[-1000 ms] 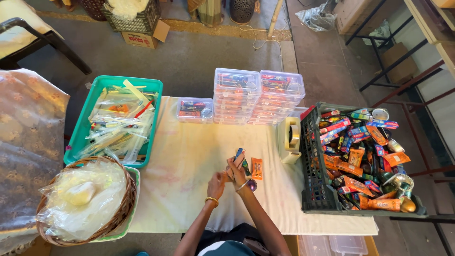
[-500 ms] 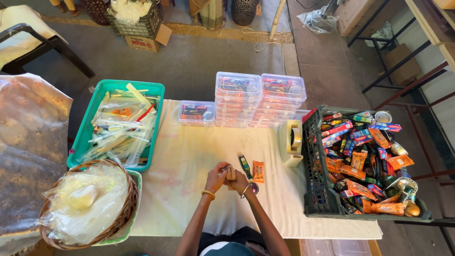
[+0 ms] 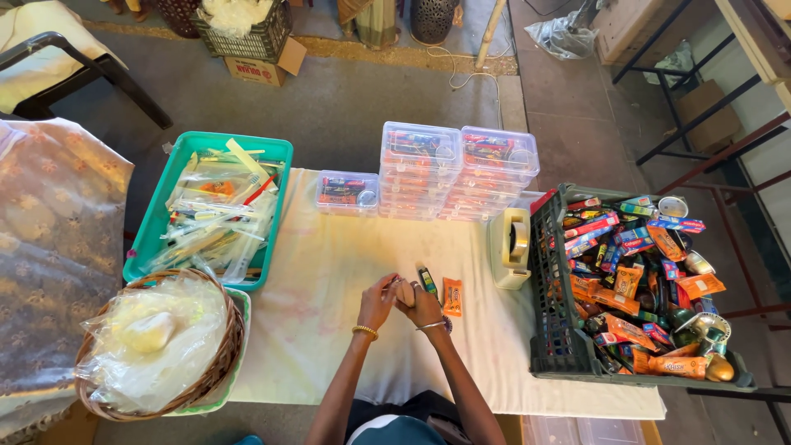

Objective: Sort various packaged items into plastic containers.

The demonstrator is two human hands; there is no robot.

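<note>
My left hand (image 3: pixel 378 302) and my right hand (image 3: pixel 423 306) meet over the white tablecloth (image 3: pixel 329 272), fingers closed together around a small pale object (image 3: pixel 404 292) between them. Just right of the hands lie a dark tube (image 3: pixel 428 281) and a small orange packet (image 3: pixel 452 297) on the cloth. Both wrists wear bangles.
A teal tray (image 3: pixel 148 239) of clear-wrapped items sits at the left, with a wicker basket (image 3: pixel 210 375) of plastic bags in front of it. Stacked clear boxes (image 3: pixel 457 169) stand at the back. A tape dispenser (image 3: pixel 511 247) and a dark crate (image 3: pixel 552 330) of colourful packets are at the right.
My hands have come down and closed together on the small object; the orange packet and dark tube now lie on the cloth beside them.
</note>
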